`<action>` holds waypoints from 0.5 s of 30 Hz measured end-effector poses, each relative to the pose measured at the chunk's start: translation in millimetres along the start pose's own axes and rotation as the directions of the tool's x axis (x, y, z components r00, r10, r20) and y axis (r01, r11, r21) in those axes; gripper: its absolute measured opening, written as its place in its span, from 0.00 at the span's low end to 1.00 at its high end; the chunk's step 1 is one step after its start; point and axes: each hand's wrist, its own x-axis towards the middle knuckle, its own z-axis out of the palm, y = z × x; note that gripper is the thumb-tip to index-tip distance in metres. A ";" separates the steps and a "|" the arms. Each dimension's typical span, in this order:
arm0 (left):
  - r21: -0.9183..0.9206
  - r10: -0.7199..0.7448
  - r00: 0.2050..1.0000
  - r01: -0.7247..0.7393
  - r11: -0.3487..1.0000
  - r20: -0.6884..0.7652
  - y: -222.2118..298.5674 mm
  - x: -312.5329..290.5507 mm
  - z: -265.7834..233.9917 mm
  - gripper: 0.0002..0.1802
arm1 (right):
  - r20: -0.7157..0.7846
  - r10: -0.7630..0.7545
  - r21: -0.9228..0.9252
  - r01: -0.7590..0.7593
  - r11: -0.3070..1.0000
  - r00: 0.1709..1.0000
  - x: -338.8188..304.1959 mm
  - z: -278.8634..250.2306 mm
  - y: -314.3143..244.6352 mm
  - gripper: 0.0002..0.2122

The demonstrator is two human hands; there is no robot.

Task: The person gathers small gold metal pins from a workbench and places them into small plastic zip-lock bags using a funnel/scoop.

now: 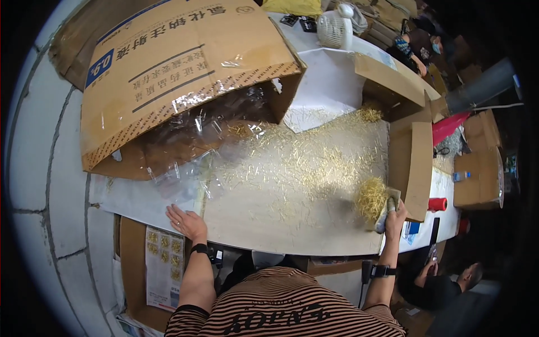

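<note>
Thin golden pin-like pieces (pixel 320 163) lie scattered over the work board (pixel 264 224) in front of me. At the board's right side my right hand (pixel 394 218) is closed round a grey block-like tool (pixel 393 201); a dense clump of golden pieces (pixel 371 199) hangs against its left face. What kind of tool it is, I cannot make out. My left hand (pixel 188 222) lies open by the table's front edge, fingers spread, holding nothing. Just beyond it are clear plastic bags (pixel 182 177), spilling from the mouth of a large cardboard box (pixel 191 73).
Cardboard walls (pixel 412 163) edge the board on the right. A white sheet (pixel 325 84) and a white fan (pixel 334 28) stand farther back. A red roll (pixel 437 204) lies at right. Below left, an open carton (pixel 133 264) holds bagged golden pieces. Other people sit at the right.
</note>
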 end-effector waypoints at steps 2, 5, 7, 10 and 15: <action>-0.031 -0.027 1.000 0.027 0.999 0.009 1.6 -0.6 -2.3 0.32 | 0.052 -0.070 -0.143 0.077 0.987 0.996 -1.0 -10.4 15.2 0.08; -0.011 -0.031 0.999 0.032 0.999 0.022 2.0 -2.0 -3.5 0.31 | 0.058 -0.043 -0.058 0.046 0.997 0.997 -7.7 -9.9 2.7 0.08; -0.013 -0.021 1.000 0.021 1.000 0.018 -0.5 -2.0 -1.1 0.31 | 0.021 -0.057 0.008 0.057 0.998 0.998 -15.8 -13.4 0.2 0.09; -0.007 -0.021 1.000 0.022 1.000 0.022 1.0 -0.6 -2.6 0.31 | 0.111 -0.013 -0.118 0.026 0.993 0.994 -21.9 -23.0 7.4 0.10; 0.014 -0.027 0.999 0.027 1.000 0.031 4.5 -0.6 -4.4 0.31 | 0.048 0.103 -0.045 -0.101 0.994 0.993 -32.0 -34.8 36.4 0.11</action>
